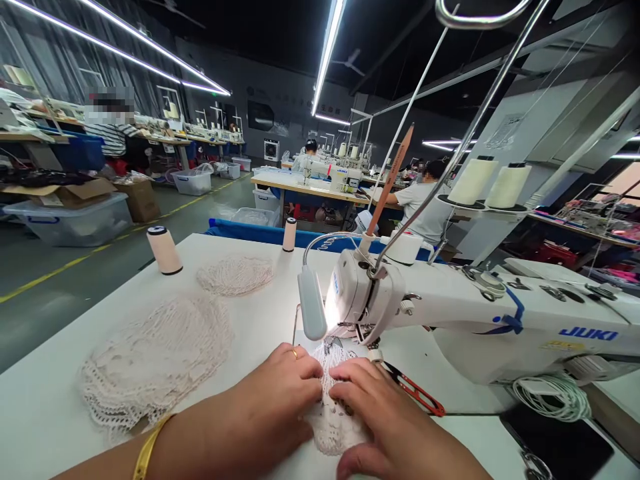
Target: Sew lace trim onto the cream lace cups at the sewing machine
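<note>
both hands flat, left hand (280,393) and right hand (385,420) pinning white crocheted lace piece (333,427) taut under white juki sewing machine (450,313) needle for feeding.

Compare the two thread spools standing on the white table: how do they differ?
The nearer spool sits at the table's left side, looks larger and leans slightly; the farther spool stands near the back edge, looks slimmer and upright. The nearer spool has a dark top rim; the farther spool's top looks pale. Both carry cream thread, and neither the left hand nor the right hand touches them; both hands rest on the lace piece.
</note>
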